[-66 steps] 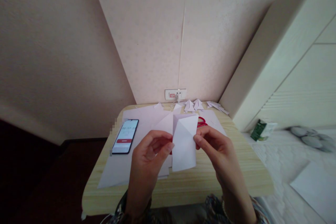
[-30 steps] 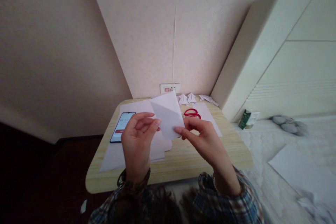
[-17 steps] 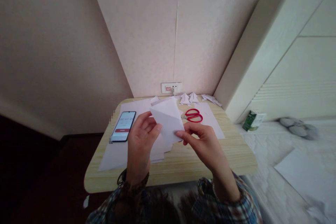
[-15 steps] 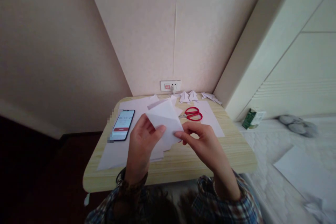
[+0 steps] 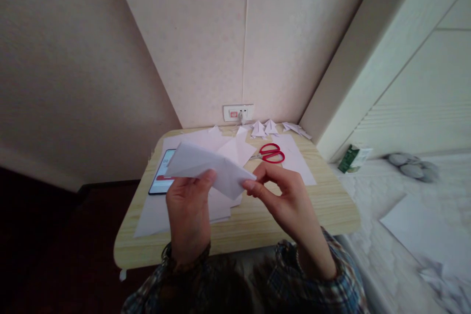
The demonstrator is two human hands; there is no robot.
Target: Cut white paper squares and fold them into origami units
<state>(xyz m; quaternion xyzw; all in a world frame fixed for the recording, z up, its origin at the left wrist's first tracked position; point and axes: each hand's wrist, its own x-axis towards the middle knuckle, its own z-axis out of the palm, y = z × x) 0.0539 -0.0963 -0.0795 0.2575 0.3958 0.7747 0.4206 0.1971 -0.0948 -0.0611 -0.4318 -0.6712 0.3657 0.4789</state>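
A folded sheet of white paper [image 5: 209, 164] is held up above the small table, between my two hands. My left hand [image 5: 189, 206] grips its left part from below, thumb on the near face and fingers behind. The right-hand corner is pinched between thumb and forefinger of my right hand [image 5: 277, 191]. Just beyond my right hand lie red-handled scissors [image 5: 271, 153], with part of the blades over paper. A phone [image 5: 158, 185] with a lit screen lies at the left, partly covered by the held paper.
Loose white sheets [image 5: 154, 218] spread over the wooden table [image 5: 275, 230]. Several folded paper figures [image 5: 258, 129] sit along its back edge, below a wall socket [image 5: 238, 113]. On the bed at right are a green and white carton [image 5: 353, 158], a grey object [image 5: 414, 168] and more paper [image 5: 423, 225].
The held paper has turned, and its left end now reaches further left, over the phone. My left hand has shifted slightly left; my right hand keeps pinching the corner.
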